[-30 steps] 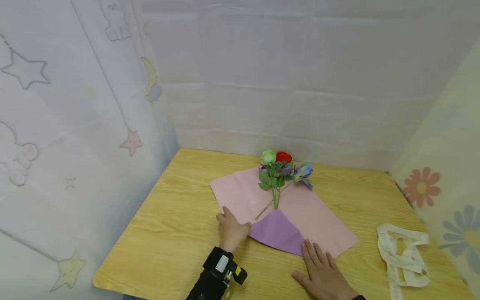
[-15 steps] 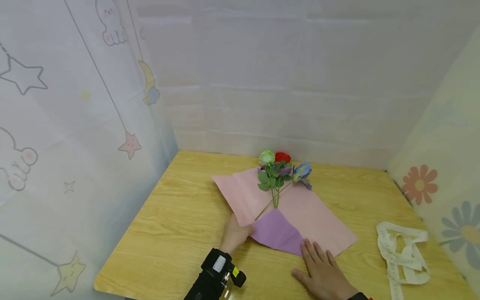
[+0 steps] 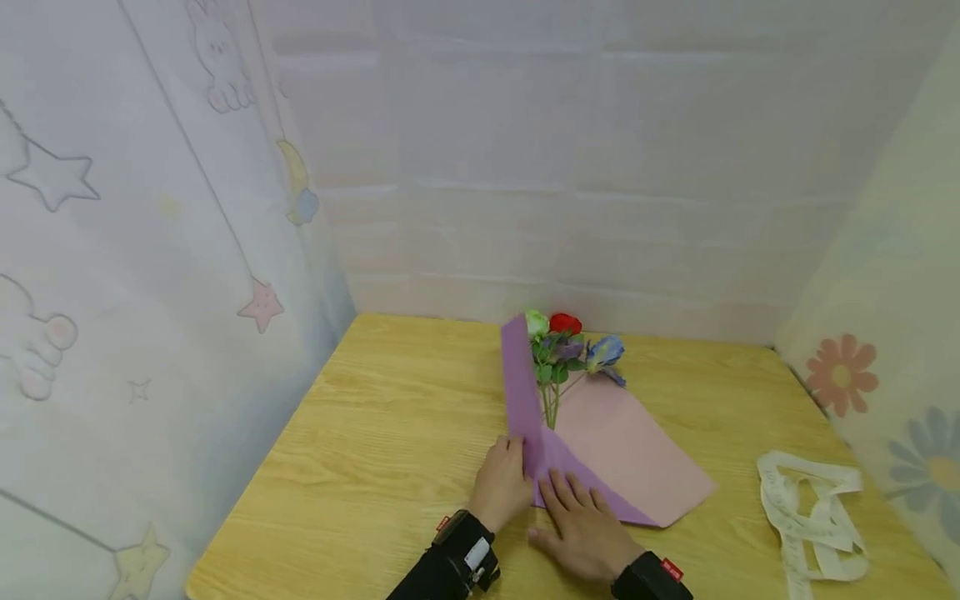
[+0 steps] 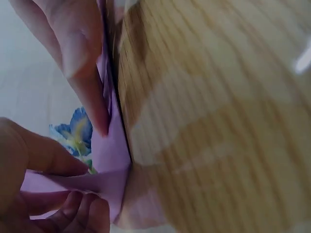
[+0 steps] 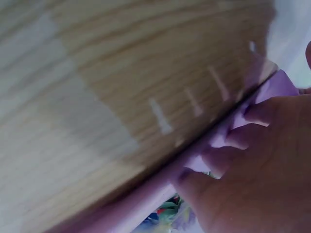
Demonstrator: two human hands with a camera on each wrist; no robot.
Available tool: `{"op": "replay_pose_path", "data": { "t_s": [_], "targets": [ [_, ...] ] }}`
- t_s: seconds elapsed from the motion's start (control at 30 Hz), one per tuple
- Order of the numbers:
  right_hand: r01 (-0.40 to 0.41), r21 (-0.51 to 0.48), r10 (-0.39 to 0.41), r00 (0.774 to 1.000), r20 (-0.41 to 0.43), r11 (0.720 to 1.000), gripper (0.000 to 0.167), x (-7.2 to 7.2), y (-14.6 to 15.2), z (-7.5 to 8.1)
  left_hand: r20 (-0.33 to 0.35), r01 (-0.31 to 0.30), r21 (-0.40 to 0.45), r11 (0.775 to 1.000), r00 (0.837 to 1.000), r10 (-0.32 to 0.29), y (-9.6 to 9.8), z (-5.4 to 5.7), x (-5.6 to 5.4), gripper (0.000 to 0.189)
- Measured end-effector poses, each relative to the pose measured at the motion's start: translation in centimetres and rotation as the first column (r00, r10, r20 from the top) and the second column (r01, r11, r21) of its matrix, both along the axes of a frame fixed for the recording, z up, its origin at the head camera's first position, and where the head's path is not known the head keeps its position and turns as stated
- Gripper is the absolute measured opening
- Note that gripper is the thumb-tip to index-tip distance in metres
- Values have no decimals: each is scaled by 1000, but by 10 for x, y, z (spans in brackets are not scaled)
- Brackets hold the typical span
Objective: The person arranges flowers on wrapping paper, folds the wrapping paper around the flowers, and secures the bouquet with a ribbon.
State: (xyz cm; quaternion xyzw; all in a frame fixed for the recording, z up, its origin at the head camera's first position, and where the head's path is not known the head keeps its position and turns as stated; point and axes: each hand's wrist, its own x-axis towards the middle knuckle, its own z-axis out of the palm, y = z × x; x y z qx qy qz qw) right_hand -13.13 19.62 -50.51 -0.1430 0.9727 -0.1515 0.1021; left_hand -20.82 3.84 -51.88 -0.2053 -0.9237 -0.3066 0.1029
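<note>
One flap (image 3: 520, 367) of wrapping paper (image 3: 622, 433) has swung up beside the flowers (image 3: 552, 408), leaving its right side flat; I see the left hand (image 3: 501, 485) pinching that flap, the right hand (image 3: 588, 531) with fingers spread.

Even light in head view, dimmer, blurrier wrist views, white glare on glossy tabletop (image 4: 218, 121)

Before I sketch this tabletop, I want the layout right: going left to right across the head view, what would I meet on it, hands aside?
Purple paper flap → pale green bloom → red rose → blue iris → white ribbon.
</note>
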Motion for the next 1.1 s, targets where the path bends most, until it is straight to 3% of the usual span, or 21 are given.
{"op": "replay_pose_path", "data": {
  "t_s": [0.1, 0.2, 0.3, 0.4, 0.5, 0.53, 0.6, 0.7, 0.77, 0.83, 0.93, 1.1],
  "targets": [
    [-14, -22, 14, 1000, 14, 1000, 83, 1, 3, -6, -67, 62, -144, 988, 995, -72, 4, 0, 6, 35],
    [-51, -44, 51, 999, -2, 998, 81, 2, 8, -11, -79, 117, -292, 949, 986, -146, 3, 1, 12, 35],
    [-78, -85, 79, 997, 4, 993, 79, -1, 14, -13, 8, 200, -414, 888, 976, -217, 0, 0, 16, 48],
    [-76, -193, 87, 995, 49, 978, 76, -5, 22, -9, 94, 281, -518, 808, 957, -273, -3, -1, 21, 58],
    [-40, -302, 67, 994, 81, 952, 71, -7, 28, 2, 111, 313, -605, 732, 944, -311, -7, -1, 23, 61],
    [-30, -302, 50, 997, 60, 953, 68, -7, 30, 5, 118, 320, -626, 711, 940, -319, -8, -1, 24, 62],
    [-5, -249, -7, 999, -46, 969, 64, -6, 29, 11, 142, 338, -639, 691, 935, -326, -10, 1, 24, 67],
    [10, -108, -33, 976, -217, 994, 63, -5, 22, 15, 165, 352, -639, 684, 931, -325, -12, 5, 24, 74],
    [-8, -49, -4, 970, -243, 999, 67, -6, 15, 15, 177, 355, -641, 680, 931, -319, -13, 8, 24, 75],
    [-53, -36, 46, 986, -157, 998, 72, -7, 11, 12, 182, 356, -646, 676, 931, -317, -13, 10, 22, 74],
    [-44, -40, 44, 999, -9, 998, 77, -8, 9, 5, 219, 386, -628, 675, 921, -322, -13, 8, 19, 74],
    [-31, -41, 34, 997, 74, 999, 78, -8, 10, 1, 281, 434, -540, 721, 901, -332, -15, -8, 11, 65]
  ]
}}
